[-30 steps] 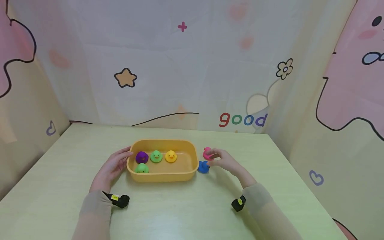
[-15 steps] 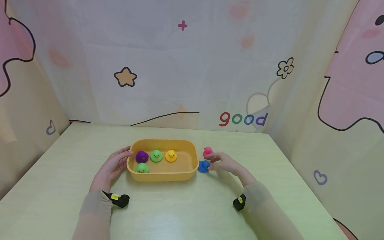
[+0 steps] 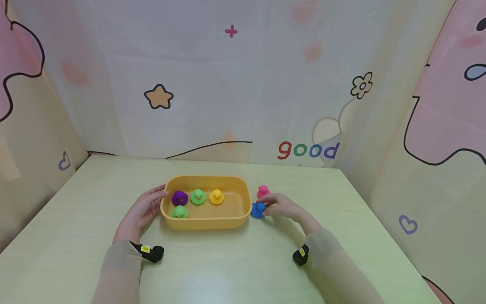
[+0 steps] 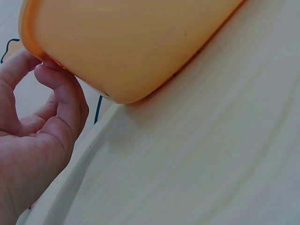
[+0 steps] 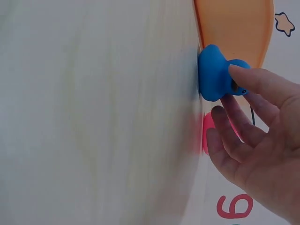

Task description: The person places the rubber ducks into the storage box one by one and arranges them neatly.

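Note:
A yellow plastic tub [image 3: 206, 224] stands on the table, with a purple duck [image 3: 179, 198], two green ducks, one at the back [image 3: 198, 197] and one at the front [image 3: 179, 212], and a yellow duck [image 3: 216, 197] inside. My left hand [image 3: 146, 207] grips the tub's left end; in the left wrist view its curled fingers [image 4: 61, 79] meet the rim. Beyond the tub's right end, my right hand [image 3: 284, 207] pinches the head of a blue rubber duck [image 5: 213, 72] with thumb and fingers. The blue duck sits on the table. Just behind it is a pink duck [image 3: 263, 191], partly covered by the fingers.
The pale wooden table [image 3: 212, 266] runs back to a printed cloth wall [image 3: 205, 84], with more cloth on both sides. Black wrist cameras, left [image 3: 152, 253] and right [image 3: 301, 255], are strapped at the sleeves.
My right hand has come down slightly from beside the pink duck and closed around the blue duck's head. The left hand and tub have stayed in place.

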The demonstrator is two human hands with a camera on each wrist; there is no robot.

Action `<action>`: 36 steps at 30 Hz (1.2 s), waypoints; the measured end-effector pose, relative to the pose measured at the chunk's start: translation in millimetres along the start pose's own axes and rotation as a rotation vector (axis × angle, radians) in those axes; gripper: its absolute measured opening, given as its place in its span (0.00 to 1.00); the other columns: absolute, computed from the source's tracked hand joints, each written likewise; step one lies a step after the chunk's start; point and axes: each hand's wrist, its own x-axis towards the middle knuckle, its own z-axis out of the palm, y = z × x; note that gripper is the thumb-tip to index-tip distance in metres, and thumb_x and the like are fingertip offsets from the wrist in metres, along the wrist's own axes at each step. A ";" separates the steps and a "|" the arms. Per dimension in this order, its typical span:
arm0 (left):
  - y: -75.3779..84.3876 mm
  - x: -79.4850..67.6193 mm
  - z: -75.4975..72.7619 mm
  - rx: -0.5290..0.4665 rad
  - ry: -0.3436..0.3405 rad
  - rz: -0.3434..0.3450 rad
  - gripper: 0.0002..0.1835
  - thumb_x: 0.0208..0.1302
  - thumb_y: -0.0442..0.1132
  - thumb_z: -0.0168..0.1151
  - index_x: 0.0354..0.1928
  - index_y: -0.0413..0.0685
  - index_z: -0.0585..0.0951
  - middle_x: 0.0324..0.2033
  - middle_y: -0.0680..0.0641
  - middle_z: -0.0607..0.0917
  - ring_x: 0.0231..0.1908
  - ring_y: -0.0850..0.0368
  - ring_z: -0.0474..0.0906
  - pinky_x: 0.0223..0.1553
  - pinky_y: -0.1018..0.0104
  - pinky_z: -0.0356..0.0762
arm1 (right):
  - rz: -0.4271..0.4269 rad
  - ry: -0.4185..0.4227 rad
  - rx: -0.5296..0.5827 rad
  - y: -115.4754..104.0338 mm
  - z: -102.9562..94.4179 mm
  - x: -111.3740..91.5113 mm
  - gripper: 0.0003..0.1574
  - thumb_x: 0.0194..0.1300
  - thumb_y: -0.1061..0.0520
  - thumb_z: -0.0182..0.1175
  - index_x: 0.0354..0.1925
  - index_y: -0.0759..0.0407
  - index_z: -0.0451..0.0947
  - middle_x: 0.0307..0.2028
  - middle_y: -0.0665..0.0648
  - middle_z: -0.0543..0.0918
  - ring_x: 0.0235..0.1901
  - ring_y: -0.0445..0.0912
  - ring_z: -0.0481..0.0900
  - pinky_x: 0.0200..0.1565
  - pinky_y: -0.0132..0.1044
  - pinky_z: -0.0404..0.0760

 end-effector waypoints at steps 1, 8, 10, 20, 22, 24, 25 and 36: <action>0.0 0.1 0.2 0.000 0.003 0.000 0.38 0.70 0.34 0.57 0.75 0.36 0.50 0.41 0.61 0.81 0.40 0.72 0.79 0.43 0.80 0.80 | 0.002 0.005 -0.002 -0.2 0.3 0.4 0.23 0.62 0.59 0.65 0.56 0.61 0.79 0.54 0.61 0.80 0.52 0.53 0.75 0.56 0.48 0.78; -0.8 -0.6 -0.2 -0.003 -0.009 0.001 0.38 0.70 0.33 0.55 0.76 0.36 0.48 0.41 0.61 0.81 0.39 0.72 0.78 0.41 0.81 0.79 | 0.031 0.064 -0.015 -1.9 2.2 -0.4 0.21 0.60 0.60 0.67 0.52 0.61 0.80 0.50 0.61 0.81 0.48 0.51 0.76 0.51 0.42 0.80; -0.8 -1.2 -0.5 -0.005 -0.011 0.004 0.38 0.71 0.33 0.55 0.76 0.35 0.48 0.41 0.62 0.81 0.39 0.72 0.78 0.42 0.81 0.79 | 0.046 0.091 -0.013 -3.7 2.3 -2.6 0.21 0.60 0.60 0.66 0.52 0.62 0.81 0.50 0.61 0.81 0.46 0.50 0.77 0.50 0.41 0.81; 0.4 -2.1 -2.6 -0.025 -0.018 0.003 0.39 0.70 0.33 0.55 0.76 0.35 0.47 0.42 0.61 0.80 0.40 0.72 0.78 0.43 0.80 0.80 | 0.178 0.272 -0.012 -5.1 -3.7 -13.3 0.23 0.57 0.61 0.67 0.52 0.65 0.79 0.50 0.64 0.81 0.48 0.55 0.78 0.52 0.46 0.80; 0.6 -2.1 -2.6 -0.027 -0.017 0.004 0.39 0.70 0.33 0.55 0.76 0.35 0.46 0.41 0.61 0.80 0.40 0.72 0.78 0.43 0.80 0.80 | 0.213 0.298 0.002 -4.7 -4.3 -14.1 0.24 0.57 0.61 0.67 0.52 0.65 0.78 0.50 0.64 0.81 0.49 0.55 0.77 0.52 0.46 0.79; 0.5 -1.7 -2.9 -0.026 -0.012 0.001 0.39 0.70 0.33 0.55 0.76 0.35 0.47 0.41 0.61 0.80 0.40 0.72 0.78 0.43 0.80 0.79 | 0.244 0.315 0.012 -5.2 -4.4 -14.8 0.24 0.56 0.61 0.68 0.52 0.65 0.78 0.50 0.63 0.80 0.48 0.54 0.76 0.51 0.45 0.78; 0.5 -1.6 -2.9 -0.027 -0.009 0.000 0.39 0.70 0.33 0.55 0.76 0.35 0.47 0.41 0.61 0.80 0.40 0.72 0.78 0.42 0.81 0.79 | 0.257 0.323 0.019 -5.6 -4.4 -15.1 0.25 0.56 0.61 0.68 0.52 0.65 0.78 0.49 0.63 0.80 0.48 0.54 0.75 0.50 0.43 0.78; -0.9 0.5 -2.6 -0.001 -0.025 0.014 0.41 0.69 0.36 0.59 0.76 0.36 0.48 0.44 0.61 0.78 0.41 0.72 0.78 0.46 0.79 0.79 | 0.360 0.342 0.037 -6.7 -4.5 -17.7 0.26 0.59 0.58 0.68 0.54 0.66 0.75 0.48 0.63 0.79 0.45 0.52 0.74 0.49 0.41 0.80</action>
